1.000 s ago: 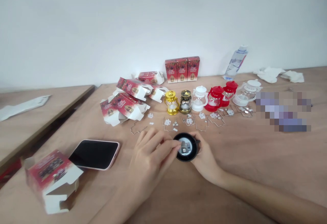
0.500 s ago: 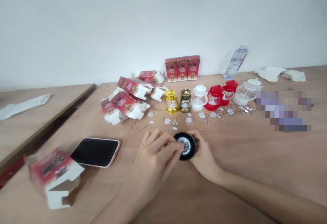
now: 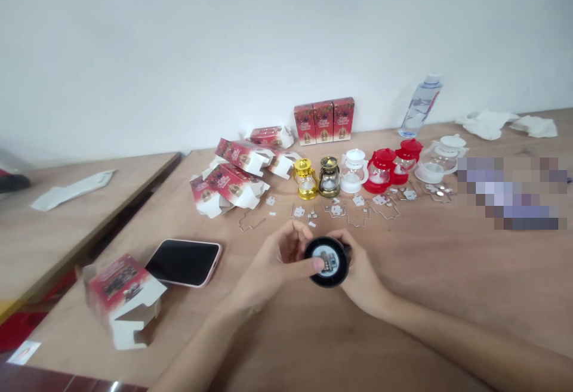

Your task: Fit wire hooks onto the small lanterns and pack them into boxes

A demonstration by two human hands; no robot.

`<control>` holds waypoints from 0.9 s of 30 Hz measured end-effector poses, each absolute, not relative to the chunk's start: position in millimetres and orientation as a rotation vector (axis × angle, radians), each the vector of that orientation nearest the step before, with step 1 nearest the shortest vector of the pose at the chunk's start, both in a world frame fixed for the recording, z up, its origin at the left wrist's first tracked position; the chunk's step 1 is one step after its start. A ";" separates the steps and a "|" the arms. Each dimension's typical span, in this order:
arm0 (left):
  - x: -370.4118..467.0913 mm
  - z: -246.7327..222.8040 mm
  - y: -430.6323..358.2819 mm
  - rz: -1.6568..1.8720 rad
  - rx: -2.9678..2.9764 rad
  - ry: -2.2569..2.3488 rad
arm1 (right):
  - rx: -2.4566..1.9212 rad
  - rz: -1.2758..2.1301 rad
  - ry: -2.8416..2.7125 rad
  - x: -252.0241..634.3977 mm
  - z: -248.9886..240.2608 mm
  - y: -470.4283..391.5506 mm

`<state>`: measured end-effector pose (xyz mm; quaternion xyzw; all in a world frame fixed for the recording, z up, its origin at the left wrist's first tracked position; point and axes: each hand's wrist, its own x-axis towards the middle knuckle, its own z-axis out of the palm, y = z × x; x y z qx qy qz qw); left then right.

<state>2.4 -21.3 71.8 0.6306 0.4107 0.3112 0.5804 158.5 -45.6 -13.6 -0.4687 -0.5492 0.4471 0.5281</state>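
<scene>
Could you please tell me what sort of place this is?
Probably some kind of workroom: a wooden table holds a row of small lanterns, loose little parts and opened red boxes.

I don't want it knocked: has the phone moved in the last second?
No. The phone lies as before against the opened red box beside it; only the camera view has shifted.

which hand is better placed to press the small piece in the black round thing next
Probably the left hand: its thumb tip is at the small piece, while the right hand grips the black round thing from its right side.
</scene>
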 end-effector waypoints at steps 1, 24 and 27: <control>-2.8 73.6 -15.6 0.749 1.557 0.978 | -1.119 1.075 -1.313 158.6 -13.7 -45.3; -67.0 1.6 71.7 0.805 2.355 1.715 | -1.194 1.042 -1.324 159.8 -9.1 -45.7; -61.5 7.7 63.5 1.084 1.951 1.607 | -1.196 1.037 -1.317 159.1 -8.5 -45.8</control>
